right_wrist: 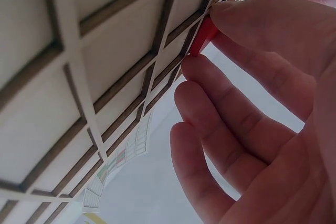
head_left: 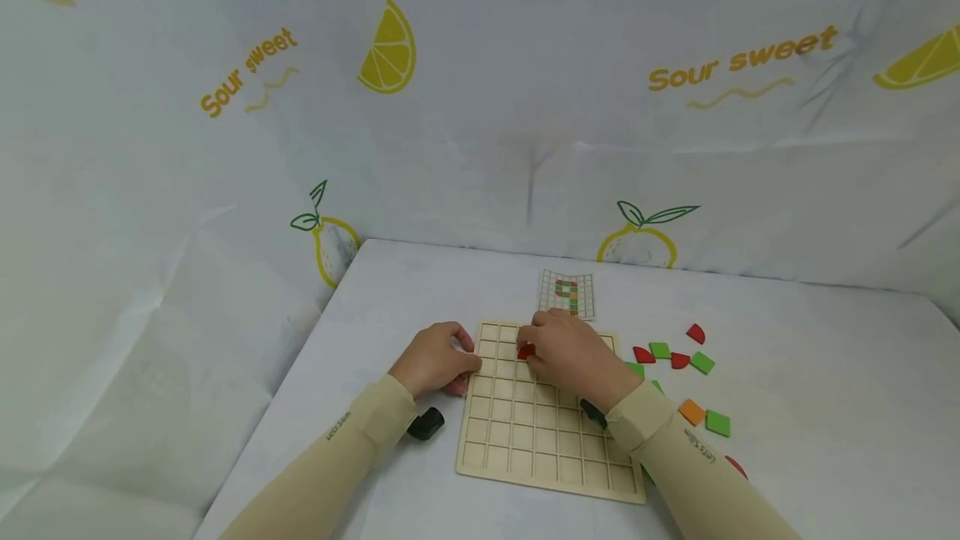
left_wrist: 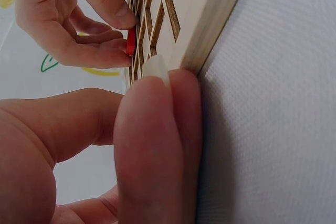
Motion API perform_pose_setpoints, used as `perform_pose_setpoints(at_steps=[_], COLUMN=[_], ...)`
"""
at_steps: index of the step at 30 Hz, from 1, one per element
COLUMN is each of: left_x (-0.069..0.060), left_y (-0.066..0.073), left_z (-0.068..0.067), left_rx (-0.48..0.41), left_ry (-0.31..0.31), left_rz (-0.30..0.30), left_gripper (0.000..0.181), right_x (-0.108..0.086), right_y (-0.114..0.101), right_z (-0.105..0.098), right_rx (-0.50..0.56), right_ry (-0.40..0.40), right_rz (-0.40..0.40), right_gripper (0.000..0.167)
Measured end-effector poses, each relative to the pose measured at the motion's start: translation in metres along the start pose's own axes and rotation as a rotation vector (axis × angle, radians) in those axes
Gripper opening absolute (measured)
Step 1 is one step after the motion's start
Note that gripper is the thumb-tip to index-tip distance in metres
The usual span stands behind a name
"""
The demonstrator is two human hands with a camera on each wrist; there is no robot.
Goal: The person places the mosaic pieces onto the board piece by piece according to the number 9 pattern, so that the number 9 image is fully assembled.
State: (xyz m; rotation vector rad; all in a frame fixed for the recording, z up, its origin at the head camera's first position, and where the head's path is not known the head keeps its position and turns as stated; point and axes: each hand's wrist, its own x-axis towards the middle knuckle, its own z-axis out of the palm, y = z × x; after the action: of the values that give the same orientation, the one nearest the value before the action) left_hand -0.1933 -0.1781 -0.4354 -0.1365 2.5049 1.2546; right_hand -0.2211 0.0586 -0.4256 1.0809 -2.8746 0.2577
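Observation:
A wooden grid board (head_left: pixel 525 423) lies on the white table. My right hand (head_left: pixel 566 352) is over its upper part, and its thumb and fingers pinch a red quarter-circle tile (head_left: pixel 527 351). In the right wrist view the red tile (right_wrist: pixel 203 35) stands tilted against the grid's ridges. My left hand (head_left: pixel 442 358) is at the board's left edge, its bent fingers and thumb holding that edge. Close up in the left wrist view, its fingertips (left_wrist: pixel 144 108) meet the board's side. Behind the board lies a pattern card (head_left: pixel 566 290) with a coloured figure in small squares.
Right of the board are scattered loose tiles: red quarter-circles (head_left: pixel 696 333), green squares (head_left: pixel 717 423) and an orange square (head_left: pixel 692 412). Some are partly hidden by the right arm. A black wrist device (head_left: pixel 426 423) sits under the left wrist. A lemon-printed cloth (head_left: pixel 480 107) hangs behind.

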Motion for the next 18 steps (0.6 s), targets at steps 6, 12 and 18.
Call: perform_pose_setpoints(at_steps=[6,12,18], left_x=[0.003,0.006,0.000], left_y=[0.007,0.012,0.001], left_z=[0.005,0.010,0.002], left_rx=[-0.007,-0.020,-0.005], left_ry=[-0.009,-0.027,-0.006], left_rz=[0.011,0.027,0.005], left_gripper=[0.018,0.018,0.020], right_x=[-0.005,-0.011,-0.014], right_y=[0.005,0.011,0.010], right_z=[-0.005,-0.009,-0.014], right_rx=[-0.012,-0.013,0.054], right_ry=[-0.013,-0.005,-0.031], right_rz=[0.023,0.039,0.067], right_gripper=[0.010,0.009,0.014])
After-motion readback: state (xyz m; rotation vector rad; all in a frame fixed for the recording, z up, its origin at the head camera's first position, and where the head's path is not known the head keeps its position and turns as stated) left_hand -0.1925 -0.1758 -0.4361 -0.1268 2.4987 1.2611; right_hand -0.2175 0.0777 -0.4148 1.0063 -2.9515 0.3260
